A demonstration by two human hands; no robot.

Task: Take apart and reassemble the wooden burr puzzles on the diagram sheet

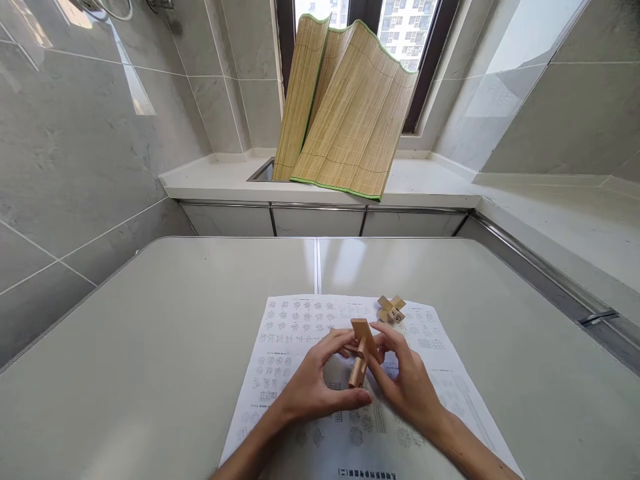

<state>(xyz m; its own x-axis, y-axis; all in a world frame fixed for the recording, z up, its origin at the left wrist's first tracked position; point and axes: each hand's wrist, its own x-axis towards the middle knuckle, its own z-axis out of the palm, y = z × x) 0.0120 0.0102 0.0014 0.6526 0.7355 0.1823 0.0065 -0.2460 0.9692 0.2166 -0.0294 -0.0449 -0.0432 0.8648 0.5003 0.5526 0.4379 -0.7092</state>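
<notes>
Just above a printed paper sheet, a few wooden burr puzzle pieces are joined at angles between my two hands. My right hand pinches the upright flat piece from the right, with thumb and fingers closed on it. From the left, the fingertips of my left hand grip the far side of the pieces, partly hidden behind the wood. My left thumb stretches below the lower block's near end. Beyond my right fingers, a small cross-shaped wooden burr puzzle rests on the sheet, with a number marked on it.
The sheet carries rows of small diagrams and lies on a glossy white table. Behind the table, a folded bamboo mat leans at the window over a white ledge. Tiled walls stand on both sides.
</notes>
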